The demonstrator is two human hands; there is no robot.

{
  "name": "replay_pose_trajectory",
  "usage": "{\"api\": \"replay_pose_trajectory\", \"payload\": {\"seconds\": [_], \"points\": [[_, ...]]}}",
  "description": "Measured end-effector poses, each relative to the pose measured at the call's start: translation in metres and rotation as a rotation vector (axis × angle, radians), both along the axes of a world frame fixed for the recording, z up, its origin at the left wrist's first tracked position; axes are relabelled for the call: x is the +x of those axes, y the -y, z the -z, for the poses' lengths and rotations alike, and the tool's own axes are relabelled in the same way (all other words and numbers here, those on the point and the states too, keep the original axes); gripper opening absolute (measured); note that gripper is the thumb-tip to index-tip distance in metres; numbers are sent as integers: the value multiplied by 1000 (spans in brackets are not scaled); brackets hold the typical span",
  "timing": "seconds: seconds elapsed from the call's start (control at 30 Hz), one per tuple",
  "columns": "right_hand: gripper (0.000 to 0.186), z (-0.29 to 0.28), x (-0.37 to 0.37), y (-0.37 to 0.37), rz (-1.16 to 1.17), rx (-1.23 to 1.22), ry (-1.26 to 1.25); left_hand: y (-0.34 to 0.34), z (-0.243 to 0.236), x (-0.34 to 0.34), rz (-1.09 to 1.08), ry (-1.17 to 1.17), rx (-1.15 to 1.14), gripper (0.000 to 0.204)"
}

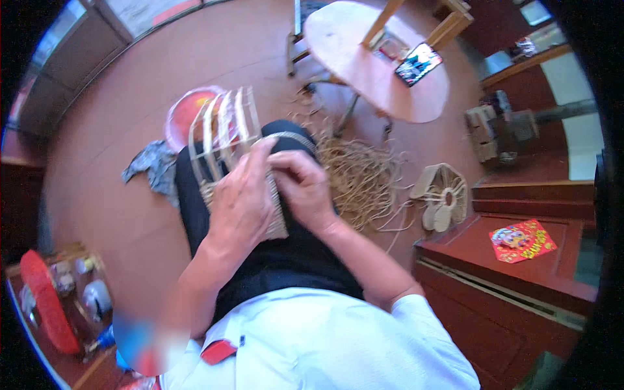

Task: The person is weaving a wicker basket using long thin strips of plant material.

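Over my dark-trousered lap lies a woven straw piece (277, 223), tightly plaited at its near end. Long pale strands (224, 123) stretch from it toward the far side, spread apart like ribs. My left hand (242, 195) is closed on the left and top of the weave, its fingers pointing forward. Right beside it, my right hand (304, 185) has its fingers curled in a pinch at the weave's right edge. A thin cord (296, 136) runs from near the fingertips across my right knee. What the right fingertips grip is mostly hidden behind the hand.
Beyond my left knee stands a pink basin (182, 120), with a grey cloth (153, 166) beside it. Loose straw cords (364, 175) heap on the floor at right, near sole-shaped straw pieces (444, 201). A round table (338, 49) holds a phone (419, 65).
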State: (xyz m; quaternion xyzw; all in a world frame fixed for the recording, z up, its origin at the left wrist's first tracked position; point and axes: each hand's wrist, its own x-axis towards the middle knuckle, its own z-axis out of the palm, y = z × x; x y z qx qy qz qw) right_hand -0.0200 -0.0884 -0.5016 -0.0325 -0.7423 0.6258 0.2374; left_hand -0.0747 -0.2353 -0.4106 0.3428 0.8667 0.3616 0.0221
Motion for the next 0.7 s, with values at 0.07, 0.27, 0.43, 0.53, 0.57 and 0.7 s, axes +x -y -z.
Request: {"api": "replay_pose_trajectory", "payload": {"seconds": [0.07,0.27,0.43,0.53,0.57,0.7], "points": [[18,4,0,-4,24,-18,25,2,-6,2,2,92,23,58],[16,-8,-5,-23,-127,-124,176,9,-21,13,-77,15,80,56],[23,-19,-8,-34,-301,-571,297,6,-5,2,-18,109,197,51],[26,-30,2,-52,-313,-634,291,-8,12,3,57,11,236,46],[27,-34,5,-58,-282,-752,273,-13,13,2,92,-32,239,44],[20,-32,38,-132,-291,-640,185,-21,10,-8,145,131,230,17]]}}
